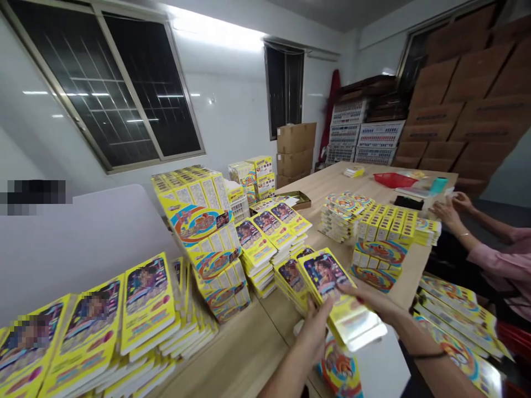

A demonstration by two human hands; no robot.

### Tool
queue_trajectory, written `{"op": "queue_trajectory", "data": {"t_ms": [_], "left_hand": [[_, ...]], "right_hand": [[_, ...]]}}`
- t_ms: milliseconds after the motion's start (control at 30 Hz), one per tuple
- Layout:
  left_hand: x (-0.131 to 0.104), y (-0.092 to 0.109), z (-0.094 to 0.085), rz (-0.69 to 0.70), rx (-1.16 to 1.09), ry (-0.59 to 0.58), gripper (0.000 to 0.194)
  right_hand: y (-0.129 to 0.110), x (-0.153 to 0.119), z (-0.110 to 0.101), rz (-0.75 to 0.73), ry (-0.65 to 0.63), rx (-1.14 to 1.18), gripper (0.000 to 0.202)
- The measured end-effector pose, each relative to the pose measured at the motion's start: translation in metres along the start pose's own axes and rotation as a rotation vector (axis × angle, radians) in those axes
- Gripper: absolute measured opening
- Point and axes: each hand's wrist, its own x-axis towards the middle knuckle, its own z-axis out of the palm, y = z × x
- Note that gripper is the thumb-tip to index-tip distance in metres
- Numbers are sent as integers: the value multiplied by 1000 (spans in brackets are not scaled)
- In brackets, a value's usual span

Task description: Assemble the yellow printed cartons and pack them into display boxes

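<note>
Both my hands are closed on a yellow printed carton, which I hold tilted over the table's near edge. My left hand grips its left side, and my right hand lies across its right side with the fingers on top. The carton's near end looks white and shiny, like a flap. Just behind it a stack of matching flat cartons touches or nearly touches it. Under my hands lie a white sheet and a carton with a colourful swirl print.
Fanned flat cartons cover the left of the table. A tall stack of filled-out boxes stands beside them. More boxes sit to the right. A co-worker's hands are at the right edge, near a red basket.
</note>
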Motion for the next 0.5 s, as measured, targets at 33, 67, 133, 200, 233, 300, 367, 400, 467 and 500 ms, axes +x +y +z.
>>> {"op": "queue_trajectory", "data": {"t_ms": [33, 67, 133, 200, 233, 300, 367, 400, 467, 500], "left_hand": [[21, 4, 11, -5, -6, 13, 79], [41, 8, 19, 2, -10, 33, 71], [75, 14, 28, 9, -24, 79, 54], [103, 17, 29, 1, -40, 127, 40], [114, 17, 28, -3, -46, 151, 37], [131, 15, 26, 6, -56, 199, 34], [144, 10, 24, 33, -56, 237, 40], [148, 7, 24, 46, -54, 252, 45], [155, 2, 23, 69, -52, 269, 59], [157, 1, 23, 75, -52, 272, 66]], "right_hand": [[-11, 16, -18, 31, -18, -14, 45], [-20, 34, -32, 62, -35, -30, 41], [-30, 69, -52, 110, -78, -68, 34], [-34, 100, -63, 152, -118, -100, 29], [-35, 113, -67, 170, -136, -114, 28], [-35, 131, -74, 197, -166, -133, 28], [-35, 140, -80, 202, -180, -142, 30], [-35, 142, -82, 195, -180, -142, 32], [-35, 143, -85, 169, -169, -142, 36], [-36, 143, -85, 156, -161, -146, 38]]}}
